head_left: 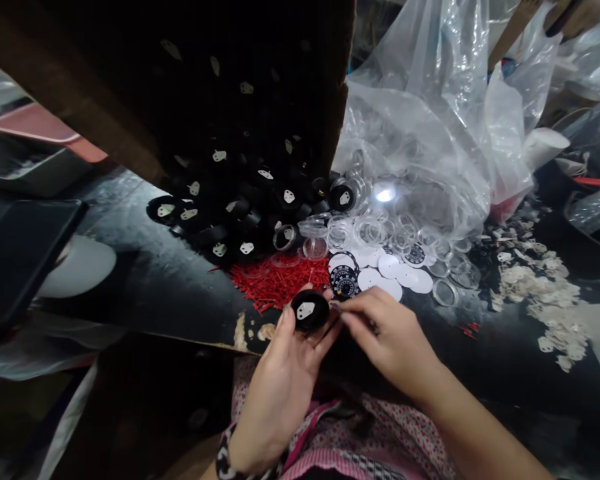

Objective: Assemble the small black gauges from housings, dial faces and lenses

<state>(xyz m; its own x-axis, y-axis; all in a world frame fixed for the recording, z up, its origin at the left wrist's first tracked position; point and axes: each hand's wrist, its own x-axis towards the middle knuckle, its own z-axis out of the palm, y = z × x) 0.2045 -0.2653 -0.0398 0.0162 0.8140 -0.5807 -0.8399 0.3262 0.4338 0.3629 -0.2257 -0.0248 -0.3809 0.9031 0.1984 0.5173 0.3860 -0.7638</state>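
Note:
My left hand (285, 373) holds a round black cap with a white sticker (310, 311) between thumb and fingertips, just above the table's near edge. My right hand (385, 337) is closed in a pinch right beside that cap, its fingertips touching the cap's right rim; whatever it pinches is too small to make out. Just beyond the hands lie a heap of thin red pins (280, 280) and printed dial discs (345, 280), some face down and white.
A pile of black caps (230, 207) spills from a tipped cardboard box (130, 133). Clear plastic rings (380, 233) spill from a clear bag (420, 133). White paper scraps (545, 293) litter the right. Dark trays (20, 253) sit at left.

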